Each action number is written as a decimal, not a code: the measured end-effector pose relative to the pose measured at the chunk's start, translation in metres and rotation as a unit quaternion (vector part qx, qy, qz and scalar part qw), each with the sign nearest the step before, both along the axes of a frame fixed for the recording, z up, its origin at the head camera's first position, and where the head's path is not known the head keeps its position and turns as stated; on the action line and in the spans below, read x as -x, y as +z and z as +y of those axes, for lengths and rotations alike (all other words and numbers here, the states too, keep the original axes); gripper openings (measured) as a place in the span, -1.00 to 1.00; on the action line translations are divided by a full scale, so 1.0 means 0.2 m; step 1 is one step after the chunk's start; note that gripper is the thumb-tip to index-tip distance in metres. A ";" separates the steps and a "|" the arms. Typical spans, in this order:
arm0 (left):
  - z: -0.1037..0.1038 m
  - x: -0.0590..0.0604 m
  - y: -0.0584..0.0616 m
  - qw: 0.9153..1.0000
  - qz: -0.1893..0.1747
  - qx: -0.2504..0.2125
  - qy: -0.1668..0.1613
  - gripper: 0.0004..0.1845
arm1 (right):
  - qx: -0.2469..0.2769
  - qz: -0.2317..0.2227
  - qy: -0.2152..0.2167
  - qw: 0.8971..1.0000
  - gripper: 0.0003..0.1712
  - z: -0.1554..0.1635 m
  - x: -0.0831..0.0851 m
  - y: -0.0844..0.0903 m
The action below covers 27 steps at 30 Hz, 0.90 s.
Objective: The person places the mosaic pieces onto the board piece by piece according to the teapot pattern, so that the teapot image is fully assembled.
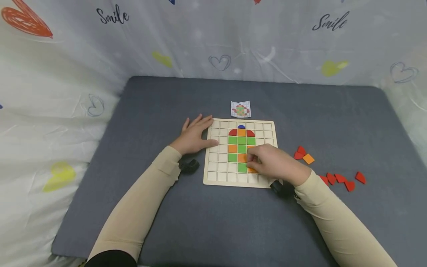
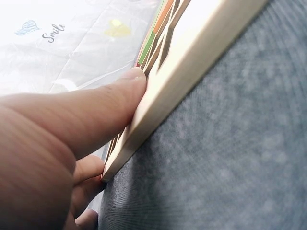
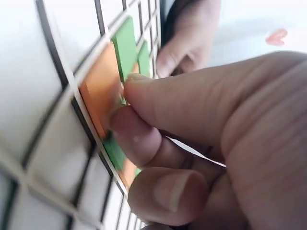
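The left sleeve is nearest. The left hand, fingers spread, rests its thumb on the left edge of the board. Tiles fill the board's middle. The right hand curls its fingers over them; whether they grip one, I cannot tell. A dragging knuckle could unseat neighbours. Red pieces lie toward the desk's right edge.

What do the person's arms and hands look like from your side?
The left sleeve and right sleeve are long and beige. The left hand and right hand wear no gloves. Black gadgets sit by both wrists.
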<state>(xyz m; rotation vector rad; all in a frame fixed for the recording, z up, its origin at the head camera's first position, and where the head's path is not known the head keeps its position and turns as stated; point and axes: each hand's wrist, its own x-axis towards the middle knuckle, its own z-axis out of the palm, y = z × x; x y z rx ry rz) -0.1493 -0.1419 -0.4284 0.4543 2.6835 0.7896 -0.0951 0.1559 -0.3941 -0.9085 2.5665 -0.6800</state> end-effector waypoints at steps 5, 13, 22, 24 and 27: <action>-0.01 -0.01 0.00 1.000 0.002 0.000 0.004 0.00 | -0.001 -0.016 -0.029 0.999 -0.80 0.09 0.02 0.05; 0.00 -0.01 0.00 1.000 0.003 -0.007 0.005 0.00 | -0.016 -0.014 -0.077 0.997 -0.84 0.28 0.04 0.11; 0.00 -0.01 0.01 1.000 0.001 -0.003 0.006 0.01 | -0.044 -0.001 -0.111 0.993 -0.88 0.47 0.04 0.14; 0.00 -0.01 0.01 1.000 0.001 -0.004 0.006 0.01 | -0.054 -0.005 -0.123 0.991 -0.88 0.51 0.04 0.15; 0.00 -0.01 0.01 1.000 0.003 -0.007 0.006 0.01 | -0.070 -0.018 -0.144 0.987 -0.88 0.57 0.04 0.16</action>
